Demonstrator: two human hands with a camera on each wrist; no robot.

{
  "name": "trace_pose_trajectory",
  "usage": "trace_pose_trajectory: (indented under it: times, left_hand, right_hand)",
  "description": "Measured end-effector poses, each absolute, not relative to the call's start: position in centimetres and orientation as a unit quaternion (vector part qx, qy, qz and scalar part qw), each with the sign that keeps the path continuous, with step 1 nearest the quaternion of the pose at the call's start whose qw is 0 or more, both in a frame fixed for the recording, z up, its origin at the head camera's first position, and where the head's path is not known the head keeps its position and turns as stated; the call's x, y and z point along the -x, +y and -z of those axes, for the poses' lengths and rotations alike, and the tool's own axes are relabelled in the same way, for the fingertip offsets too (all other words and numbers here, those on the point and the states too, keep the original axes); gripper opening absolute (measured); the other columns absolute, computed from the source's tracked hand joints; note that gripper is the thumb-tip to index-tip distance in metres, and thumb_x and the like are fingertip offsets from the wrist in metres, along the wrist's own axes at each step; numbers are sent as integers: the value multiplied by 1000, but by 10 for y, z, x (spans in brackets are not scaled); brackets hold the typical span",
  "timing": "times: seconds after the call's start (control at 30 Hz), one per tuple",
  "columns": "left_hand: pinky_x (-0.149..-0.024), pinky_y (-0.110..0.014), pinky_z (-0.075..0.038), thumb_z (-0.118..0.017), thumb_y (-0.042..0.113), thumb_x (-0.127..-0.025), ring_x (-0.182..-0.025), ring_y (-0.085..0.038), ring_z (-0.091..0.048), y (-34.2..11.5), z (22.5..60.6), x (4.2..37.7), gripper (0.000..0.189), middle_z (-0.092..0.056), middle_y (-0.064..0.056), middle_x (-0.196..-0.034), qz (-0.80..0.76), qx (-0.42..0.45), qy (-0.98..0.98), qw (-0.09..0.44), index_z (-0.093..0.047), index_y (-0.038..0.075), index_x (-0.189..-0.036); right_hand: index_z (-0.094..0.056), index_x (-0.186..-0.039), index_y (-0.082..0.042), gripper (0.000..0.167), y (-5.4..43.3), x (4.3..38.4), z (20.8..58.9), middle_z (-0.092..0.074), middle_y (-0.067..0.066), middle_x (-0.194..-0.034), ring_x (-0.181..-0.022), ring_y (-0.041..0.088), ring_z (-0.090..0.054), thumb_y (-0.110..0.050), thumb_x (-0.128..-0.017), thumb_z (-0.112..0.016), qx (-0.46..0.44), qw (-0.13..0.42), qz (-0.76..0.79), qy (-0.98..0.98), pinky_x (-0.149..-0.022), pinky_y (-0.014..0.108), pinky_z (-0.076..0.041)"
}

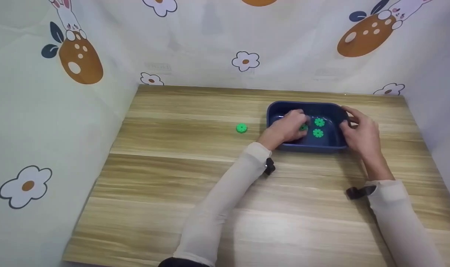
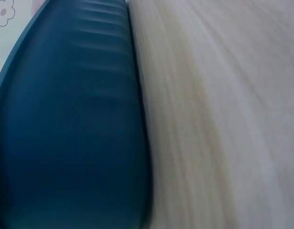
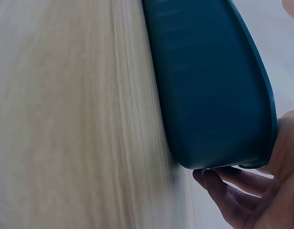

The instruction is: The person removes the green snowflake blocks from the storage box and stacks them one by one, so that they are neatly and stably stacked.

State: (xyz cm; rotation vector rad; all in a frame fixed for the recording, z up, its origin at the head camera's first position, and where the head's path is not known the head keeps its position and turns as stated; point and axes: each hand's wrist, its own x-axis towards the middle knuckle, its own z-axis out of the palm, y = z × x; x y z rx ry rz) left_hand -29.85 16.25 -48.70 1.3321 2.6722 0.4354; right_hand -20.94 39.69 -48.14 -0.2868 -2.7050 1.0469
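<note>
A dark blue plastic basin [image 1: 306,148] stands on the wooden table, with its outer wall filling much of both wrist views. My left hand [image 1: 287,126] reaches over its near rim, fingers bent down inside. Between thumb and fingers a green notched plastic disc [image 1: 304,127] shows, partly covered by the hand. Two similar green discs, one upper [image 1: 319,122] and one lower [image 1: 318,133], lie on the basin floor just right of it. My right hand [image 1: 363,135] grips the basin's right end, thumb at the inner side of the rim and fingers outside; the right wrist view shows fingertips [image 3: 211,179] against the outer wall.
One more green disc [image 1: 241,128] lies on the table [image 1: 180,178], left of the basin. A patterned cloth [image 1: 202,48] with flowers and rabbits hangs behind the table's back edge and along its sides.
</note>
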Motion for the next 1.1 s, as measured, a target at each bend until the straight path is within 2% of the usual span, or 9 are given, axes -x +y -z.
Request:
trace_pose_trajectory:
  times: [0.2, 0.4, 0.6, 0.77, 0.97, 1.1]
  left_hand:
    - [-106, -31, -55, -66, 22, -106, -121, -22, -68, 162, 486, 298, 32, -74, -9, -129, -151, -457, 875, 54, -72, 9, -135]
    - [-103, -29, -57, -65, 23, -107, -120, -20, -67, 162, 483, 297, 33, -70, -8, -132, -164, -466, 869, 37, -71, 10, -137]
    - [-110, -25, -53, -65, 22, -108, -128, -17, -65, 157, 469, 298, 34, -68, -5, -141, -216, -476, 852, 26, -69, 13, -140]
    - [-113, -21, -48, -65, 21, -107, -131, -14, -63, 146, 453, 295, 37, -67, -3, -146, -270, -474, 838, 30, -66, 12, -143]
    - [-109, -17, -48, -65, 20, -107, -124, -13, -65, 126, 442, 289, 35, -68, -4, -143, -306, -475, 825, 8, -67, 11, -140]
    - [-104, -19, -51, -65, 17, -106, -115, -13, -66, 112, 444, 288, 34, -69, -5, -139, -327, -470, 820, -2, -67, 11, -140]
  right_hand:
    - [-65, -152, -23, 50, 395, 209, 482, -74, 23, -134, -116, 41, -76, -16, -103, -58, 102, 124, -351, -923, -72, 0, -42]
    - [-67, -150, -22, 49, 394, 208, 480, -67, 20, -147, -116, 40, -76, -15, -102, -59, 99, 135, -352, -921, -68, -2, -42]
    - [-68, -149, -23, 49, 395, 209, 479, -67, 16, -148, -114, 38, -76, -15, -101, -60, 98, 142, -341, -924, -66, -2, -43]
    - [-66, -150, -20, 50, 396, 209, 480, -66, 20, -148, -116, 41, -75, -14, -102, -59, 91, 129, -357, -921, -68, -2, -45]
    - [-65, -152, -17, 49, 398, 210, 480, -68, 27, -143, -118, 47, -73, -13, -103, -59, 88, 121, -376, -914, -70, -2, -45]
    - [-66, -150, -17, 48, 398, 211, 482, -70, 27, -140, -116, 45, -74, -13, -103, -60, 89, 127, -376, -913, -70, -1, -46]
